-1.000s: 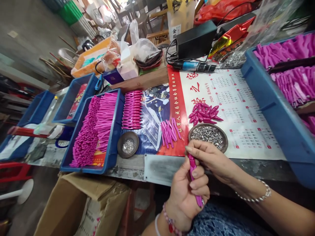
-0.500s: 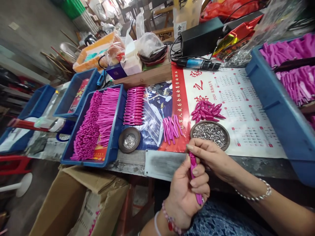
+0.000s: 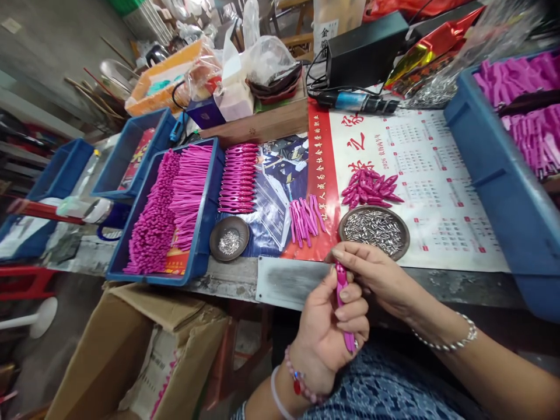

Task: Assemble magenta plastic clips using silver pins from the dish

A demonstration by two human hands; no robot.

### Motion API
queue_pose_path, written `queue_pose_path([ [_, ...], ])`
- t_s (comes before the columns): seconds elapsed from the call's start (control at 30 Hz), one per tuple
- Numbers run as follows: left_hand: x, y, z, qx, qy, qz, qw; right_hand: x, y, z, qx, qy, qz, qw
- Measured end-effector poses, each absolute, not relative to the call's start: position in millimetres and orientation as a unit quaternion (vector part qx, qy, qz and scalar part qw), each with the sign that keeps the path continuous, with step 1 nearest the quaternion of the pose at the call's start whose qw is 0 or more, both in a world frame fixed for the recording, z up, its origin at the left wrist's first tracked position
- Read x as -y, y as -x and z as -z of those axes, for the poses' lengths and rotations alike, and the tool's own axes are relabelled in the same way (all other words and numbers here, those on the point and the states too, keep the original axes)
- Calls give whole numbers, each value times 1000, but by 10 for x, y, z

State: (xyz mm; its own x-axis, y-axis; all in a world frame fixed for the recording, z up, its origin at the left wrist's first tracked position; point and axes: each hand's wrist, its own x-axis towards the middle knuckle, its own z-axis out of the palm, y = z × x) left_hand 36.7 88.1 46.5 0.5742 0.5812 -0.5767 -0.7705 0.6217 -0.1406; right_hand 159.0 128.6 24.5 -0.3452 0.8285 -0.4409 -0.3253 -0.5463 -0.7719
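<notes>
My left hand (image 3: 335, 321) is wrapped around a slim magenta plastic piece (image 3: 342, 284), which stands nearly upright above my lap. Thumb and forefinger of my right hand (image 3: 367, 265) are pinched together at the top end of that piece; whatever is between them is hidden. Just beyond my right fingers sits a round dish of small metal pins (image 3: 374, 230). Behind it lies a heap of glossy magenta parts (image 3: 370, 188). A small group of matte magenta strips (image 3: 306, 219) rests left of the dish.
A blue bin (image 3: 202, 248) full of magenta strips stands left, beside a stacked row of magenta pieces (image 3: 237, 178) and a small dish of tiny metal bits (image 3: 228, 240). Another blue bin (image 3: 490, 181) bounds the right. Below the table edge is an open cardboard box (image 3: 105, 350).
The view has tipped slightly, so the table appears a little higher. Both hands keep their hold at the magenta piece, with hardly any change in the fingers.
</notes>
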Motion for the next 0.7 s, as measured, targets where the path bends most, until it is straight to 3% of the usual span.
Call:
queue_pose_path([
  [0.7, -748, -310, -400, -217, 137, -396, 882, -1156, -1596, -265, 279, 412, -774, 392],
])
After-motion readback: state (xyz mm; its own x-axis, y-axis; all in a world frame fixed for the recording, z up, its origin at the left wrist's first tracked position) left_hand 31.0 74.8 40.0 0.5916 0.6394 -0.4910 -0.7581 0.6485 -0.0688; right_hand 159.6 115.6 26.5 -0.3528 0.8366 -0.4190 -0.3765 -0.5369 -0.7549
